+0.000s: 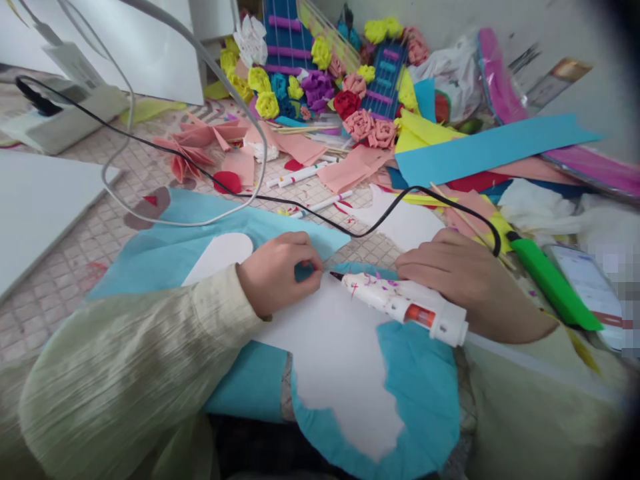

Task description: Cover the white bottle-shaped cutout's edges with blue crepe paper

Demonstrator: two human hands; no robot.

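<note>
My right hand [463, 280] is wrapped round a white glue gun [405, 305] whose dark nozzle points left at the edge of a white paper shape [335, 347]. That shape lies on a light blue paper sheet [425, 387] in front of me. My left hand [280, 270] is closed in a pinch on the paper edge just left of the nozzle, the fingertips almost touching it. A black cord [370, 230] runs from the gun's back end across the floor to the left.
Behind lie a pile of paper flowers [320, 87], coloured paper sheets [480, 150], markers [300, 175] and pink scraps. A green cutter [553, 280] and a phone [595, 293] rest at the right. A white power strip [60, 113] with a white cable sits far left on the tiled floor.
</note>
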